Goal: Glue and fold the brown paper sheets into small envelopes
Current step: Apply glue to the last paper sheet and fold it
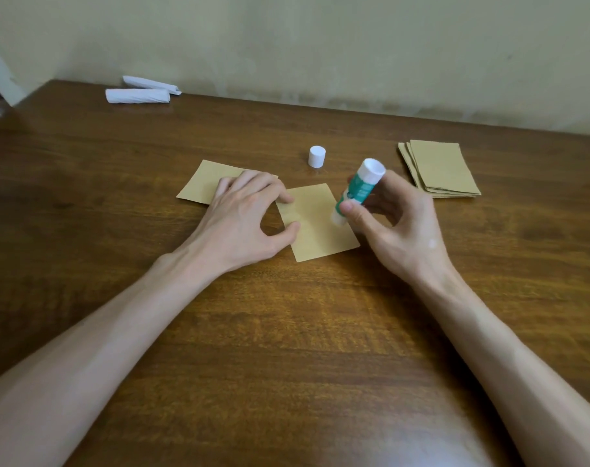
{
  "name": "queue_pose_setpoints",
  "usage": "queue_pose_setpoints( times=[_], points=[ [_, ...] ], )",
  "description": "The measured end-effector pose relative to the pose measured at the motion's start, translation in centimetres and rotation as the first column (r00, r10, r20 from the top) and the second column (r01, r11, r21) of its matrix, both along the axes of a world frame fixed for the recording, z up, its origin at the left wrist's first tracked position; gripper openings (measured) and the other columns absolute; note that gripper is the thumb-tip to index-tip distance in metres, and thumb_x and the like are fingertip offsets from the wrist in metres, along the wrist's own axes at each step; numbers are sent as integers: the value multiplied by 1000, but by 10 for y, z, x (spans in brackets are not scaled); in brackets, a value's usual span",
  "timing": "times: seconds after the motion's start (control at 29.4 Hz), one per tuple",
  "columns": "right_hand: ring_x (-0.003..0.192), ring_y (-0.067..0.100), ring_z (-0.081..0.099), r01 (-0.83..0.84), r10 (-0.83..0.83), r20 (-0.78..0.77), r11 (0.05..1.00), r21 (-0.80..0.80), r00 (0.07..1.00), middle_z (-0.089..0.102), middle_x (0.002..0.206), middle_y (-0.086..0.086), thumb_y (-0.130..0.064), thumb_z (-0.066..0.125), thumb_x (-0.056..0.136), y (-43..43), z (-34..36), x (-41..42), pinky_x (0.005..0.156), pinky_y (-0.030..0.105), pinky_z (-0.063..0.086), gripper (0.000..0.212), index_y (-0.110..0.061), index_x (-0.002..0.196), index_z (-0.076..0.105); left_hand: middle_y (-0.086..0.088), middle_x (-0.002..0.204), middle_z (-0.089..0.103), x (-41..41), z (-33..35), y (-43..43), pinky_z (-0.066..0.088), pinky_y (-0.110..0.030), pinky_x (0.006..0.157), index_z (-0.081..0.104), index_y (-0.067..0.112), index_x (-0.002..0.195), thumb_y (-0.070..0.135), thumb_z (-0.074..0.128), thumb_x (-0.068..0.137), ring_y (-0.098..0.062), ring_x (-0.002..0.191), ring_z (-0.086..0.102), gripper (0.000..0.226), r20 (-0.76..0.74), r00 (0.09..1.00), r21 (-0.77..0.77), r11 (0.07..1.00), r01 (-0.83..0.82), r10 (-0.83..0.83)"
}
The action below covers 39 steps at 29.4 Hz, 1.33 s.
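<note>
A small brown paper sheet [317, 227] lies flat at the middle of the wooden table [286, 332]. My left hand [246, 217] presses its left edge down with fingertip and thumb. My right hand [391, 224] grips a green and white glue stick [357, 192], tilted, with its tip touching the sheet's right edge. The stick's white cap [317, 156] stands apart on the table behind the sheet. Another brown piece [206, 183] lies partly under my left hand. A stack of brown sheets [441, 170] sits at the right.
Two rolled white paper bundles [138, 95] lie at the far left near the wall. The table's back edge meets a pale wall [320, 45].
</note>
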State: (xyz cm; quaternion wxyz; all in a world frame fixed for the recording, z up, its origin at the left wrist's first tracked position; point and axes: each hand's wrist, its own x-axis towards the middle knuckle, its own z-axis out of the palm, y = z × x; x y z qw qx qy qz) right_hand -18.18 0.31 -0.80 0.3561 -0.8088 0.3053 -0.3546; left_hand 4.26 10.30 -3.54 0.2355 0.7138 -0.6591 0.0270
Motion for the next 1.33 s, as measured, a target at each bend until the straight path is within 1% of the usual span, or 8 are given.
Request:
queue_pose_setpoints(
  times=[0.17, 0.34, 0.44, 0.58, 0.71, 0.82, 1.02, 1.33],
  points=[
    [111, 10, 70, -102, 104, -145, 995, 18, 984, 72, 120, -8, -25, 76, 97, 1, -5, 6, 96, 36, 60, 37, -20, 131, 64, 17, 136, 56, 1, 3, 0, 21, -27, 107, 65, 30, 128, 57, 58, 96, -5, 136, 39, 43, 13, 1000, 23, 1000, 8, -9],
    [109, 7, 73, -89, 94, -129, 995, 51, 987, 75, 117, -8, -29, 80, 94, 1, -5, 6, 96, 34, 61, 39, -21, 128, 64, 16, 135, 57, 1, 4, 2, 21, -29, 107, 66, 30, 127, 64, 35, 100, -3, 134, 40, 54, -29, 1000, 32, 999, 13, -12],
    [107, 6, 73, -98, 102, -124, 994, 44, 987, 76, 114, -8, -27, 81, 93, 1, -5, 6, 96, 35, 61, 35, -19, 124, 67, 16, 141, 51, -2, 3, 1, 22, -34, 111, 54, 33, 138, 81, 47, 87, -7, 139, 36, 70, 38, 999, 92, 996, -14, 10],
    [104, 8, 73, -81, 83, -104, 996, 23, 991, 76, 112, -9, -35, 85, 88, 3, -4, 6, 93, 33, 61, 40, -18, 122, 71, 17, 140, 51, -3, 4, 2, 22, -33, 107, 38, 41, 149, 74, 63, 83, -8, 139, 34, 78, -54, 999, 89, 996, 4, 1],
    [108, 5, 71, -83, 82, -171, 997, -1, 982, 76, 113, -12, -30, 79, 94, 0, -1, 5, 97, 34, 59, 30, -20, 122, 73, 12, 146, 40, -2, 5, 2, 20, -36, 109, 53, 46, 136, 77, 62, 82, -11, 142, 27, 63, -41, 999, 107, 994, 1, 3],
    [106, 2, 70, -67, 58, -233, 997, -34, 971, 76, 111, -12, -27, 76, 96, 2, 1, 4, 96, 25, 57, 24, -22, 119, 72, 9, 147, 31, -1, 5, 0, 23, -41, 110, 58, 49, 127, 79, 62, 78, -12, 140, 26, 57, -78, 997, 154, 988, -9, 22],
    [99, 5, 70, 35, -70, -297, 992, -124, 952, 74, 106, -11, -31, 75, 97, 5, 8, -1, 88, 20, 55, 21, -24, 115, 68, 11, 144, 31, -1, 5, -1, 19, -36, 104, 51, 49, 135, 76, 69, 79, -11, 139, 27, 65, -105, 993, 179, 983, -42, 61],
    [97, -1, 69, 70, -98, -277, 992, -108, 956, 74, 107, -12, -30, 75, 97, -1, 8, -8, 81, 8, 51, 22, -20, 116, 69, 12, 144, 33, 0, 3, -1, 18, -36, 103, 50, 48, 131, 84, 63, 74, -12, 141, 25, 69, -111, 991, 188, 981, -57, 79]
  ],
)
